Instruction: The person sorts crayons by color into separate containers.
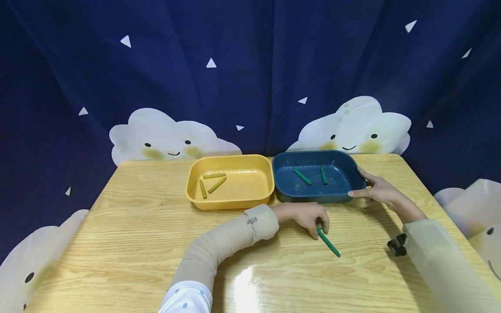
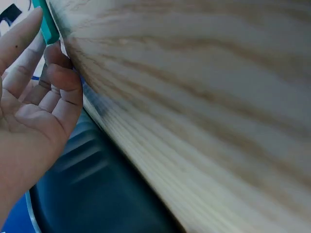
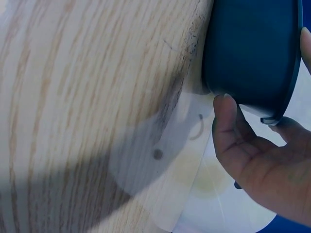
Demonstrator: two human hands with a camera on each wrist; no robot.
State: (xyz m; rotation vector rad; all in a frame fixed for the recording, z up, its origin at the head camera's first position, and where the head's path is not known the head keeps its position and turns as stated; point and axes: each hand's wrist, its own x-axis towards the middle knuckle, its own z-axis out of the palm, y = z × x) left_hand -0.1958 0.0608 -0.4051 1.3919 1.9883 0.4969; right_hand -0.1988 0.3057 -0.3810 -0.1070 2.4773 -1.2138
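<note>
Over the table, my left hand [image 1: 308,214] pinches a green crayon [image 1: 328,243] by one end, its free end slanting down toward the front right. The left wrist view catches that crayon [image 2: 47,22] at the top by the fingertips. A blue bin [image 1: 317,198] stands behind this hand, with two green crayons lying apart inside. My right hand [image 1: 379,190] grips the bin's front right corner, thumb and fingers spread along the rim. Up close in the right wrist view, the fingers [image 3: 226,109] bend round the end of the bin [image 3: 252,53].
A yellow bin [image 1: 235,204] holding three olive-yellow crayons [image 1: 217,184] stands right beside the blue one on its left. Both are near the back edge of the wooden table [image 1: 137,226]. Behind hangs a dark blue curtain [image 1: 250,87] with clouds. A small black object [image 1: 397,244] is by the right sleeve.
</note>
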